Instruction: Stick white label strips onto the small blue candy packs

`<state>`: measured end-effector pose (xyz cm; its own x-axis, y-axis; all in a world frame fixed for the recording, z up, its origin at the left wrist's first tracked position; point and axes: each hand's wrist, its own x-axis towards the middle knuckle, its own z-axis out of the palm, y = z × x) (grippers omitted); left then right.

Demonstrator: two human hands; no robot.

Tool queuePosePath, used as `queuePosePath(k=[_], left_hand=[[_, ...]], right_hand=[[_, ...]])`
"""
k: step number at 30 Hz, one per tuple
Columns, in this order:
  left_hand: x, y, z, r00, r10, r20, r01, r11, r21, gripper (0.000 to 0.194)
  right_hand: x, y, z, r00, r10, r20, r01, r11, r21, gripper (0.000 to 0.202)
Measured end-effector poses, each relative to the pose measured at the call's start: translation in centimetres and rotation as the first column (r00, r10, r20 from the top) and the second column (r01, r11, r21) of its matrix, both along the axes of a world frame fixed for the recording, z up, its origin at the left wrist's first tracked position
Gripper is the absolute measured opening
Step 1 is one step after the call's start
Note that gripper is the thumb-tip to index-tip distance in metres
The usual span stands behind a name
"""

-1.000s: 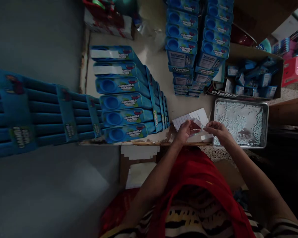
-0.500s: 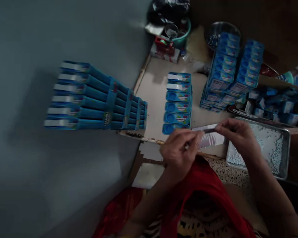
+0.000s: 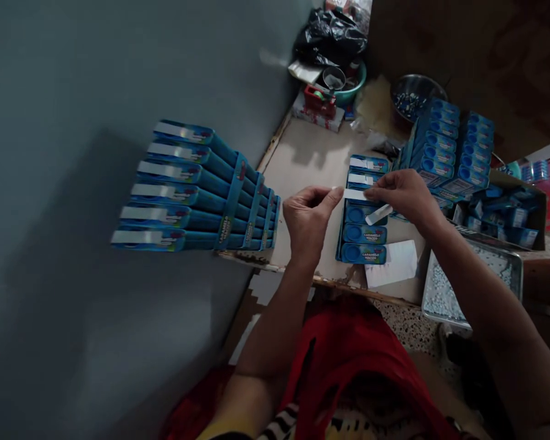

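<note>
A white paper strip [image 3: 354, 194] is stretched between my two hands, over the third box from the far end of a row of blue boxes [image 3: 365, 234] printed "Caramelo Macizo". My left hand [image 3: 308, 220] pinches the strip's left end between thumb and fingertips. At its right end, my right hand [image 3: 404, 194] has its fingers closed on it. A second narrow white piece [image 3: 378, 214] shows just below the right fingers; whether they hold it I cannot tell. The two farthest boxes bear white strips on their tops. A white sheet [image 3: 396, 264] lies beside the nearest box.
A tall stack of blue boxes [image 3: 165, 194] with white strips rises at left by the wall. More stacked boxes [image 3: 440, 150], a carton [image 3: 527, 220] and a metal tray [image 3: 519, 269] of small pale pieces stand at right. Farther back are a red tape dispenser [image 3: 319, 101] and a metal bowl [image 3: 419, 79].
Both hands have moved from near the white sheet to above the third box, with the strip pulled straight between them. The camera view has shifted.
</note>
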<state>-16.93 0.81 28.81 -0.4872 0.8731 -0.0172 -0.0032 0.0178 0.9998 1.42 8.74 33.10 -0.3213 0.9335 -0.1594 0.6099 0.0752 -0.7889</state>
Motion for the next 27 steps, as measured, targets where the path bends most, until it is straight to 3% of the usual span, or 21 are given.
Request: queuePosePath(k=[6, 10, 14, 18, 23, 25, 27], left_hand=[[-0.3, 0.2, -0.1, 0.999, -0.013, 0.041, 0.013, 1.0, -0.002, 0.022], [-0.3, 0.8, -1.2, 0.995, -0.036, 0.088, 0.04, 0.998, -0.04, 0.024], [-0.4, 1.3, -2.8, 0.936, -0.155, 0.315, 0.216, 0.962, -0.165, 0.031], [-0.1, 1.1, -3.7, 0.845, -0.232, 0.481, 0.37, 0.904, -0.215, 0.033], [1.0, 0.4, -5.6, 0.82, -0.152, 0.552, 0.337, 0.908, -0.249, 0.047], [1.2, 0.0, -6.4, 0.847, -0.118, 0.518, 0.314, 0.898, -0.309, 0.047], [1.1, -0.7, -6.3, 0.93, -0.01, 0.367, 0.14, 0.934, -0.33, 0.046]], right_hand=[[-0.5, -0.1, 0.0, 1.0, -0.009, 0.017, 0.008, 0.999, 0.054, 0.027], [-0.7, -0.1, -0.3, 0.998, -0.015, 0.064, 0.008, 0.994, 0.107, 0.025], [-0.4, -0.2, -0.5, 0.993, -0.1, 0.066, 0.087, 0.979, 0.186, 0.031], [0.1, -0.5, -0.7, 0.98, -0.194, 0.051, 0.186, 0.973, 0.134, 0.042], [0.6, -0.1, -1.4, 0.978, -0.201, -0.047, 0.203, 0.979, 0.027, 0.048], [0.8, 0.1, -1.3, 0.976, -0.182, -0.12, 0.177, 0.983, -0.053, 0.05], [0.9, 0.1, -0.5, 0.957, -0.189, -0.222, 0.159, 0.977, -0.145, 0.054]])
